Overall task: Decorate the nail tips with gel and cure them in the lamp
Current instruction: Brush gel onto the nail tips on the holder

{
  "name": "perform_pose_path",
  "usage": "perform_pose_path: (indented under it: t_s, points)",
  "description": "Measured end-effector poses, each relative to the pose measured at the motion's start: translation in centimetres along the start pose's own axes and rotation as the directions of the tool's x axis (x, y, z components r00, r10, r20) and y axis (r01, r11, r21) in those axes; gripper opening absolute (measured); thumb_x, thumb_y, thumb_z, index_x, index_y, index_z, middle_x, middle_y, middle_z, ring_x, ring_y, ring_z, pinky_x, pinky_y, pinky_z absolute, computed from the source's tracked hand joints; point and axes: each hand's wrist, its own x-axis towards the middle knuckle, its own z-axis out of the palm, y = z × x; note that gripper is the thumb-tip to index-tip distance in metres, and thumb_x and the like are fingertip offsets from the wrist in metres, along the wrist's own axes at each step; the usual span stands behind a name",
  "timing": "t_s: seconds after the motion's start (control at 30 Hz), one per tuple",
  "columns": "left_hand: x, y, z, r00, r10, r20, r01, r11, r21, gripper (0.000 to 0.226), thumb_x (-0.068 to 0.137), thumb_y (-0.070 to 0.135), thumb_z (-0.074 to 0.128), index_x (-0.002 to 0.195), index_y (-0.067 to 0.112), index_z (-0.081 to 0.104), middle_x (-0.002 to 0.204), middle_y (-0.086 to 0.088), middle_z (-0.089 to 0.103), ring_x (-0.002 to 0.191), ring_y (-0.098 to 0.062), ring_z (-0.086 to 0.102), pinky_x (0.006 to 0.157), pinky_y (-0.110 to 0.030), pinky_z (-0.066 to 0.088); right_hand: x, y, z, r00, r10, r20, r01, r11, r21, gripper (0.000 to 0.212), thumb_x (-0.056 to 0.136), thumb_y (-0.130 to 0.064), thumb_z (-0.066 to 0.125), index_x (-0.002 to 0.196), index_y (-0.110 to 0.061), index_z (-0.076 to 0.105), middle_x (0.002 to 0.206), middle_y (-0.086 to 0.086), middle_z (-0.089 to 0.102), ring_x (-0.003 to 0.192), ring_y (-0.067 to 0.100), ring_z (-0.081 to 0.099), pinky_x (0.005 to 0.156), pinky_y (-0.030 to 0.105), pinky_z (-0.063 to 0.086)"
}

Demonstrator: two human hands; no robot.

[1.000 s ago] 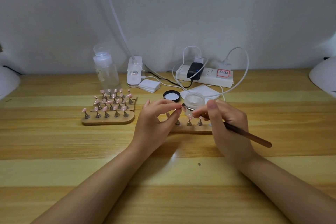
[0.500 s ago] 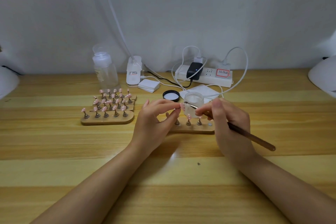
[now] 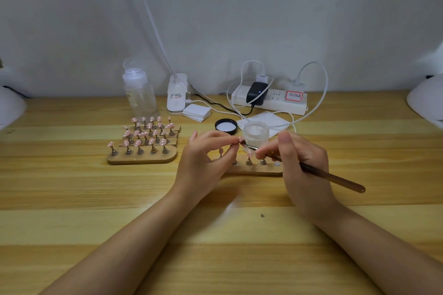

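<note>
My left hand pinches a small pink nail tip on its stand between thumb and forefinger, raised over a wooden holder. My right hand grips a brown brush like a pen, and its bristles touch the held tip. Just behind the brush tip stands an open frosted gel jar. The holder under my hands carries a few pink tips on metal stands. Wooden holders with several pink tips sit to the left.
A black jar lid lies beside the jar. Behind are a clear pump bottle, a white clip device, cotton pads, a power strip with cables, and white rounded objects at both table edges.
The brush tip drew back a little to the right from the held nail tip, then returned to it. My left hand stayed almost still.
</note>
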Motion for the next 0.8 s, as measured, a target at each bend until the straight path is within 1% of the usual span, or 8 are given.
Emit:
perform_pose_path:
  t_s: [0.17,0.23,0.3,0.43,0.57,0.63,0.67,0.8]
  points:
    - [0.02,-0.09,-0.04,1.000,-0.004,0.011,0.004,1.000,0.005,0.012,0.078,0.010,0.069,0.087,0.016,0.073,0.086,0.003,0.069,0.079,-0.016,0.062,0.101,-0.057,0.030,-0.13,0.23,-0.20,1.000,0.023,-0.018,-0.022,0.998,0.052,0.047,0.093,-0.031,0.033,0.063,-0.017,0.066,0.060,-0.004,0.064,0.059,0.012,0.061,0.062,0.031,0.048]
    - [0.01,-0.12,-0.05,1.000,-0.001,0.011,0.001,1.000,0.008,0.011,0.078,0.010,0.069,0.087,0.014,0.073,0.086,0.002,0.069,0.079,-0.017,0.063,0.101,-0.058,0.030,-0.11,0.21,-0.23,0.999,0.025,-0.036,-0.022,0.996,0.088,0.046,0.093,-0.030,0.032,0.063,-0.019,0.065,0.059,0.001,0.064,0.058,0.013,0.061,0.060,0.033,0.049]
    - [0.01,-0.12,-0.04,1.000,0.005,0.013,-0.005,1.000,0.005,0.011,0.078,0.009,0.069,0.088,0.014,0.073,0.086,0.001,0.069,0.079,-0.018,0.063,0.099,-0.059,0.032,-0.04,0.10,-0.21,0.999,0.000,-0.049,0.004,0.997,0.077,0.043,0.094,-0.028,0.031,0.067,-0.022,0.064,0.062,0.002,0.064,0.062,0.015,0.062,0.062,0.036,0.050]
    - [0.05,-0.24,-0.01,1.000,0.027,0.013,-0.027,1.000,-0.008,0.013,0.078,0.008,0.069,0.089,0.015,0.073,0.085,0.000,0.069,0.078,-0.019,0.062,0.093,-0.062,0.035,0.06,-0.04,0.03,1.000,0.017,-0.024,-0.017,1.000,0.014,0.038,0.094,-0.032,0.034,0.074,-0.027,0.065,0.071,-0.008,0.066,0.071,0.013,0.063,0.069,0.042,0.051]
    - [0.10,-0.32,0.06,1.000,0.026,-0.013,-0.026,0.999,-0.034,0.017,0.077,0.006,0.069,0.090,0.018,0.071,0.086,0.001,0.068,0.083,-0.016,0.063,0.092,-0.062,0.036,-0.04,-0.04,0.10,0.999,0.050,0.004,-0.050,0.999,-0.008,0.042,0.093,-0.034,0.035,0.072,-0.020,0.068,0.071,-0.010,0.066,0.072,0.013,0.063,0.070,0.042,0.050]
    - [0.13,-0.31,0.03,1.000,0.012,-0.026,-0.014,0.998,-0.066,0.020,0.078,0.006,0.069,0.092,0.020,0.070,0.086,0.001,0.068,0.086,-0.014,0.062,0.092,-0.062,0.037,-0.08,-0.05,0.06,0.998,0.054,0.011,-0.054,0.999,0.005,0.042,0.093,-0.034,0.035,0.069,-0.021,0.067,0.067,-0.009,0.065,0.068,0.015,0.062,0.068,0.042,0.050]
    - [0.14,-0.33,0.00,1.000,0.009,-0.028,-0.012,0.997,-0.078,0.019,0.078,0.006,0.069,0.091,0.019,0.071,0.086,0.001,0.069,0.087,-0.015,0.063,0.092,-0.062,0.037,-0.09,-0.05,0.03,0.998,0.055,0.014,-0.056,0.998,0.011,0.042,0.093,-0.033,0.035,0.067,-0.021,0.066,0.065,-0.009,0.064,0.065,0.014,0.061,0.067,0.039,0.049]
    - [0.08,-0.40,-0.07,1.000,0.011,-0.023,-0.013,0.997,-0.075,0.012,0.078,0.006,0.069,0.088,0.012,0.073,0.086,-0.001,0.069,0.088,-0.015,0.063,0.092,-0.060,0.038,-0.21,0.12,-0.19,0.995,0.101,0.011,-0.101,0.993,0.058,0.048,0.091,-0.036,0.034,0.062,-0.017,0.066,0.058,-0.005,0.064,0.059,0.007,0.060,0.063,0.019,0.045]
